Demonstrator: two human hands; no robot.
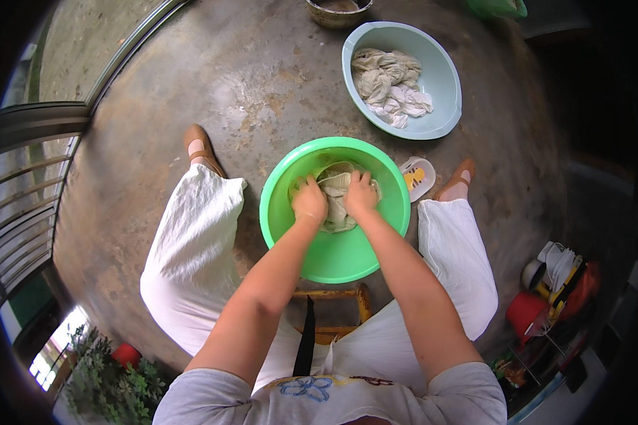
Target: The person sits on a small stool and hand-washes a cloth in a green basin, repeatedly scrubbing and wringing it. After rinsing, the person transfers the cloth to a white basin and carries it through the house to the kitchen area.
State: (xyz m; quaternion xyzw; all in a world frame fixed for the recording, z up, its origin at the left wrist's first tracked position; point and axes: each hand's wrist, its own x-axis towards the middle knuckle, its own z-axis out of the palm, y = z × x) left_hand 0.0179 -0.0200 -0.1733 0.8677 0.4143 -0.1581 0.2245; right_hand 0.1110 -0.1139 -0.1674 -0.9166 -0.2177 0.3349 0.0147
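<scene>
Kneading crumpled pale wet cloth [337,202] in round glossy green plastic basin [333,262]; left hand [309,200], right hand [361,194], fists clenched on cloth, forearms angled inward, knuckles up

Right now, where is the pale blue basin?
In the head view the pale blue basin sits on the floor at upper right, beyond the green basin, with wrung cloths inside.

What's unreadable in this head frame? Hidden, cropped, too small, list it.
- Head view: the fingertips of the left hand and right hand are buried in the wet cloth, so the grip is unclear.
- Bottom of the green basin: covered by cloth and hands.
- Brown pot: cut off by the top edge.
- Small white dish: partly behind the basin; its yellow contents too small to identify.
- Clutter at lower right: dark and distorted near the rim.
</scene>
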